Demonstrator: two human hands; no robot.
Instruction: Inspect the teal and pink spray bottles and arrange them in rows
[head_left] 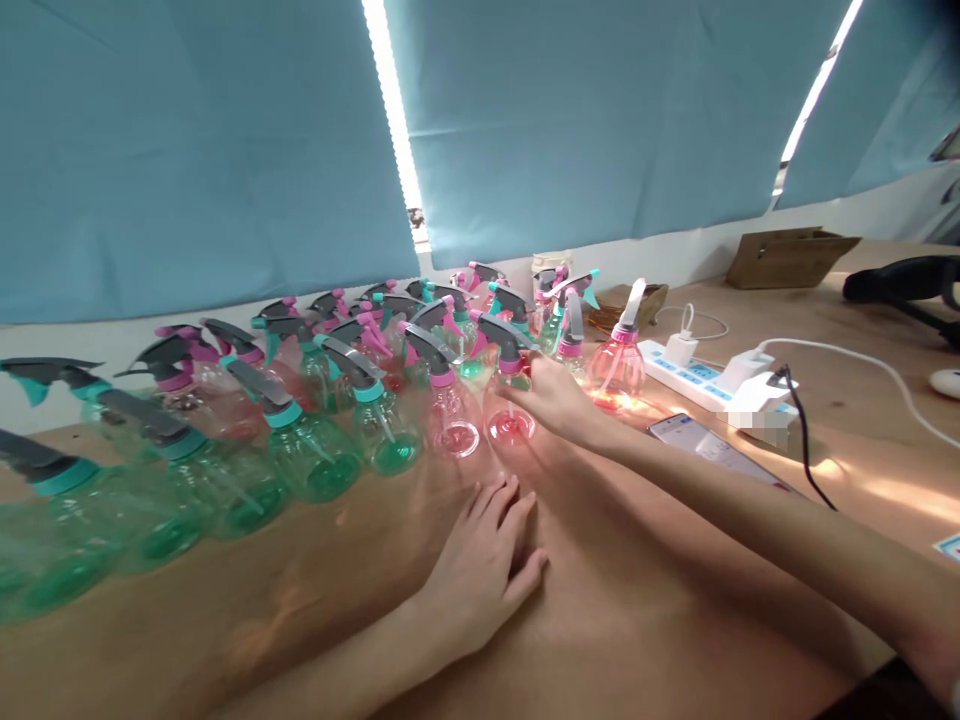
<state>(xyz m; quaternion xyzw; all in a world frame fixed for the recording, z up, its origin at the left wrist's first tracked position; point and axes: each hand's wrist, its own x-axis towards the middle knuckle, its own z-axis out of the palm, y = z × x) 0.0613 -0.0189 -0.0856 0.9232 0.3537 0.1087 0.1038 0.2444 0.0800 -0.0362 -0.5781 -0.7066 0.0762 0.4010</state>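
My right hand reaches forward and wraps round a clear pink spray bottle with a grey trigger head, standing on the wooden table. My left hand lies flat on the table in front of me, fingers stretched out, holding nothing. Several more spray bottles stand in rows: green ones with teal collars to the left, pink ones in the middle. Another pink bottle with a white head stands just right of my right hand.
A white power strip with chargers and cables lies at the right, a phone in front of it. A cardboard box sits at the back right, a black object at the far right. Blue blinds hang behind.
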